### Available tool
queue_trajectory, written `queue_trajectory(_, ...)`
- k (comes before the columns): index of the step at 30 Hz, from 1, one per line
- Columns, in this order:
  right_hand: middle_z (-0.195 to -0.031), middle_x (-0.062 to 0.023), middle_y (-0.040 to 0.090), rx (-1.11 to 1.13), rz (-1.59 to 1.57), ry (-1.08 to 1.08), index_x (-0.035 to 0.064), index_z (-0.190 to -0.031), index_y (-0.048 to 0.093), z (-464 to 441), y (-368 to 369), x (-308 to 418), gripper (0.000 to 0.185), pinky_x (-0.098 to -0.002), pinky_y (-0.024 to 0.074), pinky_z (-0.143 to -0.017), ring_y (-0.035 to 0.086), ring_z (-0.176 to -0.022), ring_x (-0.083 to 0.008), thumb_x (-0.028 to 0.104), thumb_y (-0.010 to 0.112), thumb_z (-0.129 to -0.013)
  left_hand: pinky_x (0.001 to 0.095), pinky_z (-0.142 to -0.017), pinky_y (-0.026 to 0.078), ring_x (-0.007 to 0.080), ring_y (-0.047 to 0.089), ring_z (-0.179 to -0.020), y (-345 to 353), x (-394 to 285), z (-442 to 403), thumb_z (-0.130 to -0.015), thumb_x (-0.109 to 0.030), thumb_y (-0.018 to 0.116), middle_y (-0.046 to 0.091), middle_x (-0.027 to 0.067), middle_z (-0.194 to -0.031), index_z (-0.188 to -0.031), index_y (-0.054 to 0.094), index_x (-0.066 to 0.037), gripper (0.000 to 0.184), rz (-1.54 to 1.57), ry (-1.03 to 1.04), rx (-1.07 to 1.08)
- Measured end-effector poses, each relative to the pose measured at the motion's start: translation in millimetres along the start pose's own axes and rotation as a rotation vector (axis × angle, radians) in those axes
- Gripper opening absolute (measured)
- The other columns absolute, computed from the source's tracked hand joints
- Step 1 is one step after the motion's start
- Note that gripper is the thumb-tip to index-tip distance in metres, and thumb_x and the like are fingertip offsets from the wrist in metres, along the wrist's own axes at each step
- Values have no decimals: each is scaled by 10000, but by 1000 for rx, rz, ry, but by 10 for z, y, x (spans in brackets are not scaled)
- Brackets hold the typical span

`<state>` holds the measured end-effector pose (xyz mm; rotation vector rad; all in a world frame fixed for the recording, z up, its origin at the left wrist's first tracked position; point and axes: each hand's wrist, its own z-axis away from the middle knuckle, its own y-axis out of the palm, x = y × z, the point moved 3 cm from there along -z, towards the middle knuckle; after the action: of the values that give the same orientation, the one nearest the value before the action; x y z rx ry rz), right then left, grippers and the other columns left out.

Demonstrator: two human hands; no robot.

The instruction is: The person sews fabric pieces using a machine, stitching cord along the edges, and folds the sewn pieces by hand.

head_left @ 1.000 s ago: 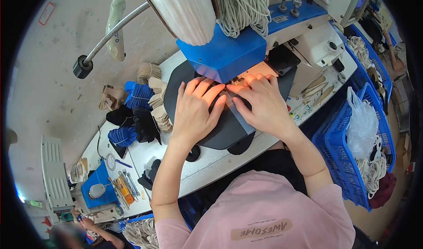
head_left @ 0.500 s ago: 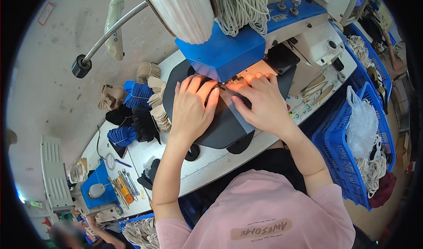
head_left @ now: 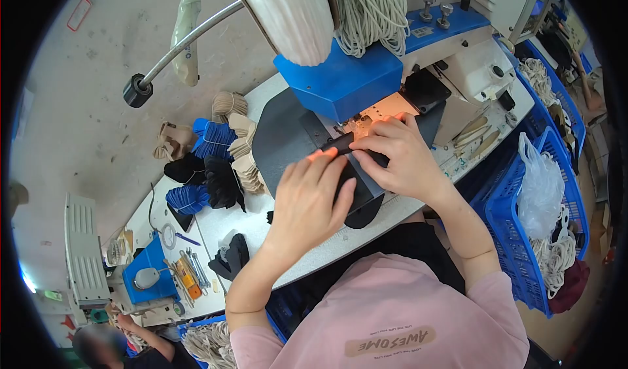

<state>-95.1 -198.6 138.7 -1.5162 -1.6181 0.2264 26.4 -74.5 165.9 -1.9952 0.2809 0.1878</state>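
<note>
A dark piece of fabric (head_left: 340, 143) spans the space between my two hands, just in front of the lit needle area of a blue-and-white sewing machine (head_left: 347, 88). Its near end is partly hidden under my fingers. My left hand (head_left: 311, 196) has its fingertips curled on the left part of the fabric, with the thumb lower down. With thumb and forefinger, my right hand (head_left: 399, 156) pinches the right part of it beside the needle plate (head_left: 386, 109). Beneath both hands lies the dark grey work plate (head_left: 278, 137).
Bundles of blue bands (head_left: 212, 138), black bands (head_left: 222, 181) and beige bands (head_left: 243, 137) lie left of the plate. Tools (head_left: 190, 277) sit at the table's far left. Blue crates (head_left: 517, 238) stand right. A lamp arm (head_left: 190, 42) hangs upper left; another person (head_left: 131, 343) is lower left.
Both hands have shifted; the left has come back from the needle area towards my body. The dark fabric between the hands now shows more clearly. The whole view has moved slightly.
</note>
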Motion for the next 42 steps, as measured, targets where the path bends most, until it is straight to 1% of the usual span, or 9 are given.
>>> queue_trajectory(3,-786,-35,615,-6,74,-8,93,-898,733,10,-8,-9,114,-345,365,-845,587,-812,-203,154,712,-805,415,-867,483,344,599,-993,31,-74,52,-842,-90,651,631,168,-1132,-1064,660,39,257,131,2,34)
queue_trajectory(8,-790,-36,614,-25,109,34,86,-885,721,5,29,-29,107,-347,363,-843,586,-810,-203,166,711,-814,410,-859,489,331,589,-968,101,11,-37,-823,-41,650,630,165,-1132,-1052,656,47,246,131,33,-18)
queue_trajectory(11,-785,-36,607,5,92,115,78,-875,703,-13,33,-35,107,-350,362,-835,579,-796,-209,169,708,-820,409,-874,483,332,580,-976,140,27,-76,-818,-22,640,631,161,-1130,-1072,640,59,266,129,72,-35)
queue_trajectory(20,-773,-49,592,-31,71,149,62,-883,674,-86,59,-66,118,-354,363,-826,568,-768,-220,153,703,-814,413,-904,473,350,558,-1021,203,74,-139,-795,-26,657,610,166,-1178,-1129,612,59,348,136,77,-36)
queue_trajectory(23,-793,-57,598,84,44,260,61,-870,668,-125,59,-67,105,-359,363,-827,569,-775,-222,132,696,-798,417,-912,471,351,553,-1035,197,71,-148,-786,-29,667,596,169,-1212,-1127,613,60,357,143,70,-9)
queue_trajectory(28,-813,-59,604,61,134,219,58,-840,662,-139,60,-46,88,-365,361,-837,568,-787,-222,119,692,-784,417,-915,464,344,550,-1042,213,78,-140,-789,-42,669,590,162,-1231,-1146,604,56,376,131,64,9)
queue_trajectory(31,-824,-56,610,58,25,304,53,-846,668,-132,69,-63,92,-371,358,-860,571,-825,-224,122,693,-790,418,-912,455,336,544,-1051,216,74,-142,-794,-62,671,585,154,-1249,-1157,595,45,386,106,60,15)
queue_trajectory(36,-861,-57,621,10,23,271,54,-896,689,-87,104,-102,114,-375,353,-883,570,-885,-225,117,688,-801,416,-911,447,330,540,-1055,235,79,-164,-802,-77,669,586,148,-1249,-1151,590,34,375,100,40,40)
queue_trajectory(42,-948,-62,637,-87,143,146,67,-969,711,-29,165,-116,153,-390,351,-904,565,-956,-232,128,670,-835,407,-892,443,334,539,-1054,244,71,-181,-812,-81,664,590,147,-1240,-1132,593,30,346,80,24,26)
